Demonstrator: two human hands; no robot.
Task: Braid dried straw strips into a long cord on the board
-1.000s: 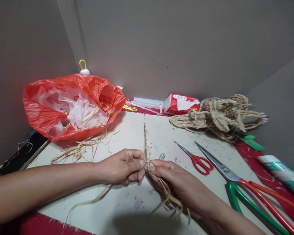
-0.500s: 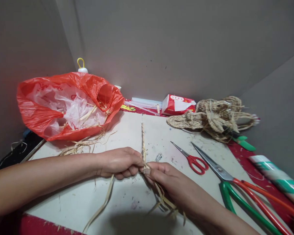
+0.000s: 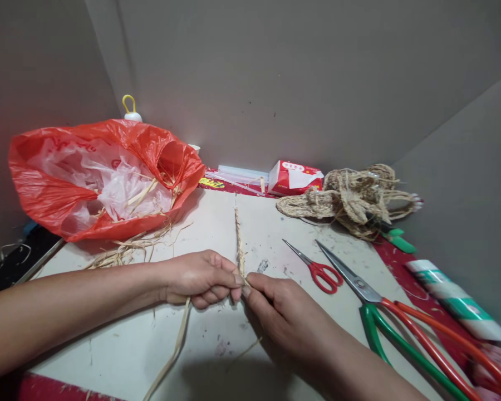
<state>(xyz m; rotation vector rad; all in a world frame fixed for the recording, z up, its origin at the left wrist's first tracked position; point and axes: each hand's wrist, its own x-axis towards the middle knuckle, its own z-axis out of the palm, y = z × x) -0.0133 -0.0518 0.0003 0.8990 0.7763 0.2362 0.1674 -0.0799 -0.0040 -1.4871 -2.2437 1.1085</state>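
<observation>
Worn on the head, looking forward and down over the desk at close range, taking in both hands, left and right, with grey walls beyond. Single view, sharing nothing with another.

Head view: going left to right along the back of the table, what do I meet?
Red plastic bag → thin translucent sticks → red tissue pack → bundle of braided cord.

Grey walls filling the upper frame, meeting at corners upper left and right, red tabletop showing at lower left and right.
</observation>
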